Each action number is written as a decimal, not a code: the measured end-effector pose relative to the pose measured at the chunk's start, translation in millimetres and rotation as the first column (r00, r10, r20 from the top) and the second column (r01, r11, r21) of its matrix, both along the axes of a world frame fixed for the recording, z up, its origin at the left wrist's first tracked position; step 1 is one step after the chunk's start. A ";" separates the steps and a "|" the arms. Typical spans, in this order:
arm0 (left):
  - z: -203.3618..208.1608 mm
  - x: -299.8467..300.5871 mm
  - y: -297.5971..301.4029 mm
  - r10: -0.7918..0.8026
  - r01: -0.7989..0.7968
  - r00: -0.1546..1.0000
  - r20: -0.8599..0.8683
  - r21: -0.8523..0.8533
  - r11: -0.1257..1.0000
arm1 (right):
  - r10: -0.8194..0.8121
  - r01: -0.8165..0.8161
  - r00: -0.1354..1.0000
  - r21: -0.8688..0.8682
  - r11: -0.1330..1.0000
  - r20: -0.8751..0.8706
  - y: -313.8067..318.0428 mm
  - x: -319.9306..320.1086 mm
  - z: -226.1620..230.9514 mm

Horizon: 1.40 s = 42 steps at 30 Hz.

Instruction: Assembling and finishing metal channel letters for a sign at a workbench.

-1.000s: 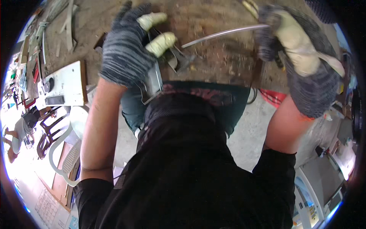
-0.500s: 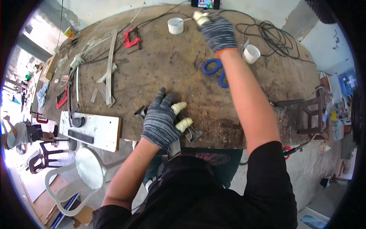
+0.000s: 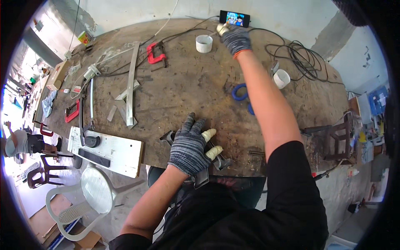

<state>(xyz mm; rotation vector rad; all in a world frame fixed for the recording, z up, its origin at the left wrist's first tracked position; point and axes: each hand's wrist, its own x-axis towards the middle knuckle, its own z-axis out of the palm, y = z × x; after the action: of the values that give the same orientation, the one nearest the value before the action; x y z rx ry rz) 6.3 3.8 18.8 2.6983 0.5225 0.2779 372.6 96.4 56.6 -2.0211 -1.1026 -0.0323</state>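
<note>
My left hand (image 3: 189, 150), in a striped grey knit glove with pale tape around the thumb and index finger, lies on a dark metal piece (image 3: 223, 163) at the table's front edge. Its fingers are spread over the piece, which shows at both sides. A grey block-like part (image 3: 201, 179) juts out below the palm. My right hand (image 3: 236, 38), in a matching glove, reaches to the far side. Its fingers are closed around a thin stick (image 3: 213, 34) beside a white cup (image 3: 204, 45); the stick's far end is hard to make out.
Blue-handled scissors (image 3: 238, 92) lie partly under my right forearm. A second white cup (image 3: 281, 79), coiled black cable (image 3: 302, 58), and a phone (image 3: 234, 18) lie beyond. Left are a red clamp (image 3: 156, 54), metal strips (image 3: 132, 83) and a white board (image 3: 121, 160).
The view has shifted, so the table sits lower in the picture. My right hand has drawn slightly away from the cup with the stick. My left hand stays on the metal piece.
</note>
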 end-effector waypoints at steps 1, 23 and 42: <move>-0.3 0.2 0.4 -0.012 0.011 0.998 0.060 0.004 1.000 | -0.060 0.055 0.983 0.036 0.998 0.173 -12.5 -0.9 7.2; -35.8 -0.4 3.3 -0.037 0.026 0.998 0.041 0.248 0.968 | 0.298 -0.465 0.856 -0.375 0.802 -0.423 -314.6 -125.2 -40.3; -36.6 -0.5 3.9 -0.027 0.018 0.999 0.042 0.211 0.977 | 0.271 -0.438 0.851 -0.323 0.839 -0.450 -320.3 -129.6 -26.3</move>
<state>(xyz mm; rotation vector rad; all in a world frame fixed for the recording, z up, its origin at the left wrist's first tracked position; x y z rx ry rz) 5.8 7.6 -17.8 2.8922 0.4731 0.4079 243.1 -223.9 30.2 -2.0121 -1.2848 0.8373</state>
